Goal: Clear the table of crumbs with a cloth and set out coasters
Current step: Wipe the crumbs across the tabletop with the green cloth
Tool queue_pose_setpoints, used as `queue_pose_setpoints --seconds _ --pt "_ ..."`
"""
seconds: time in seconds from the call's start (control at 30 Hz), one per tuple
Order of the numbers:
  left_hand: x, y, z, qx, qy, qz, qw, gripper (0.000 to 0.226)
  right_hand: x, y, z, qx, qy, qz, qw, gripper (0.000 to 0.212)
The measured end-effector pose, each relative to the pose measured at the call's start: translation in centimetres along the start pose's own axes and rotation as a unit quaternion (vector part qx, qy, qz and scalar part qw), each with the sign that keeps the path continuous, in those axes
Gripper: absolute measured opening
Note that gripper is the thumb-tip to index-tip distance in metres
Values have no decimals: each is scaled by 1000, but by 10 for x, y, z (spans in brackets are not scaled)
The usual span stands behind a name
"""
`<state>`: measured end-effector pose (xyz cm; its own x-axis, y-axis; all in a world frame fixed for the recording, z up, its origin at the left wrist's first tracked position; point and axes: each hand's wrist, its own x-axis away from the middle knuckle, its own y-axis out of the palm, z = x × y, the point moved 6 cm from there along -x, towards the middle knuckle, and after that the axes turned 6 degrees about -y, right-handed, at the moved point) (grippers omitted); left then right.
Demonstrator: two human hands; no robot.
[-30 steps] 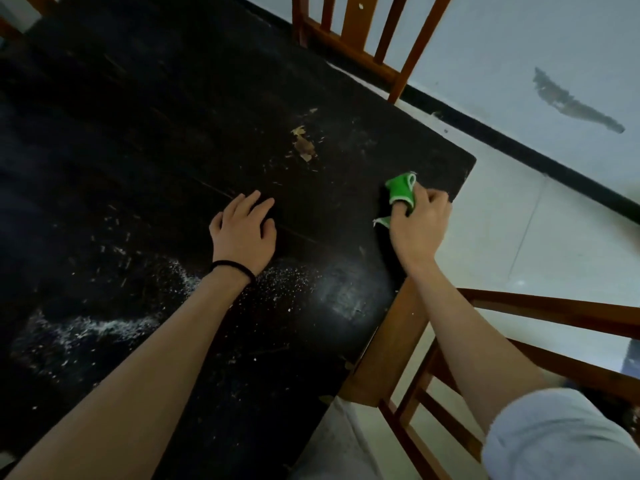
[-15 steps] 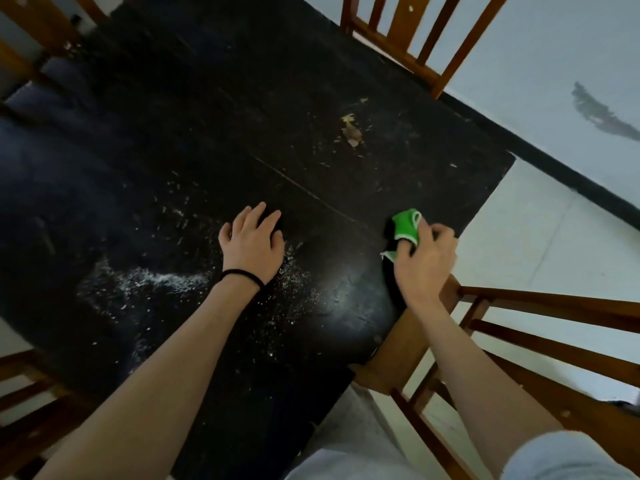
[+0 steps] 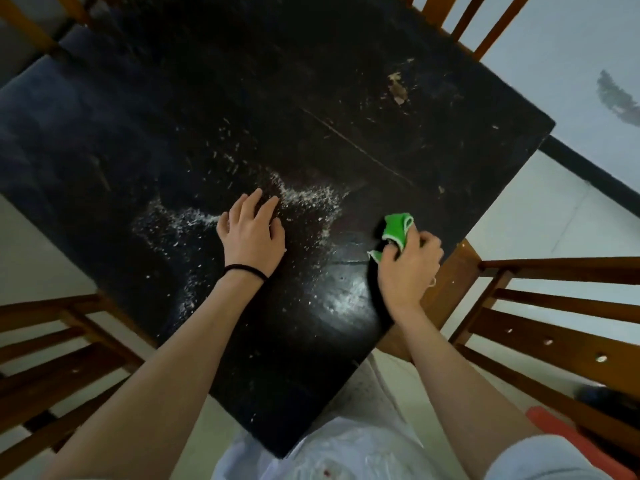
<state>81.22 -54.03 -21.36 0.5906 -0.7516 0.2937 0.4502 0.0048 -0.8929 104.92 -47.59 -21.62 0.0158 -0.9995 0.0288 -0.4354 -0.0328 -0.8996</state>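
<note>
A dark wooden table (image 3: 311,98) fills the view. White crumbs (image 3: 308,199) lie scattered in a band across its middle, on both sides of my left hand (image 3: 252,233). That hand lies flat on the tabletop with its fingers straight, a black band on the wrist. My right hand (image 3: 408,268) grips a bunched green cloth (image 3: 396,230) and holds it down on the table near the right edge. A patch of brown flakes (image 3: 396,88) sits farther back on the right. No coasters are in view.
Wooden chairs stand around the table: one at the right (image 3: 554,306), one at the lower left (image 3: 52,358), one at the far edge (image 3: 460,19). A blue cushioned seat (image 3: 34,98) is at the far left. The pale tiled floor (image 3: 554,220) lies to the right.
The camera has pulled back and turned, showing more of the table and chairs. My right hand with the cloth has slid nearer along the right edge. My left hand stays flat.
</note>
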Motion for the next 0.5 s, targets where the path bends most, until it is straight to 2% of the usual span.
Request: queue_pose_setpoints --seconds 0.03,0.13,0.17,0.27,0.33,0.4,0.43,0.5 --pt "7 -1 -6 4 2 2 1000 42 14 6 -9 12 -11 -9 1000 46" --pt "24 -6 -22 38 20 19 999 39 70 34 -55 6 -137 -58 989 48" --pt "29 -9 -27 49 26 32 998 38 81 38 -61 -6 -155 -63 986 46" --pt "41 -21 -55 68 30 69 995 37 88 31 -56 -101 -124 -23 987 46" --pt "46 -24 -77 63 15 70 995 38 90 17 -53 -111 -171 9 979 46" --pt "52 -24 -94 56 -14 65 996 40 100 10 -63 -90 -294 4 951 44" --pt "58 -23 -105 55 -32 60 996 41 115 12 -71 -83 -368 -29 925 44" --pt "67 -21 -121 51 -59 58 995 44 152 18 -85 -70 -507 -124 850 43"
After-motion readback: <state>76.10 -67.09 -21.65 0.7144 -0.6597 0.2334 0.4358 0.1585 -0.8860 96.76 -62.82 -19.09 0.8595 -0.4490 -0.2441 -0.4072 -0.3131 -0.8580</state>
